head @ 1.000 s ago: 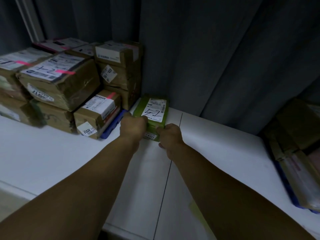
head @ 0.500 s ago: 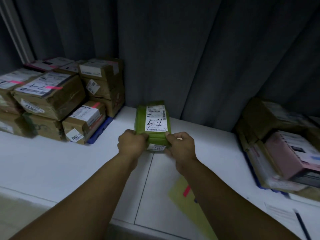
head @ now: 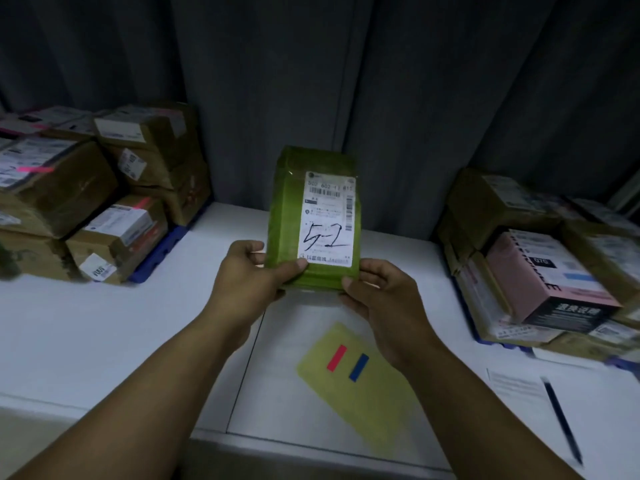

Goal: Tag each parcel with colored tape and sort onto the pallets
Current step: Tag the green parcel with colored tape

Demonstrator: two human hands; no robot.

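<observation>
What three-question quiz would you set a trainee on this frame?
1. True or false: the left hand and the right hand both hold the green parcel.
2. What lies on the yellow sheet? A. a red strip and a blue strip; B. two green strips; C. a roll of white tape.
3. Fill in: the pen lies to the ____ of the yellow sheet.
Key: 1 true; 2 A; 3 right.
</observation>
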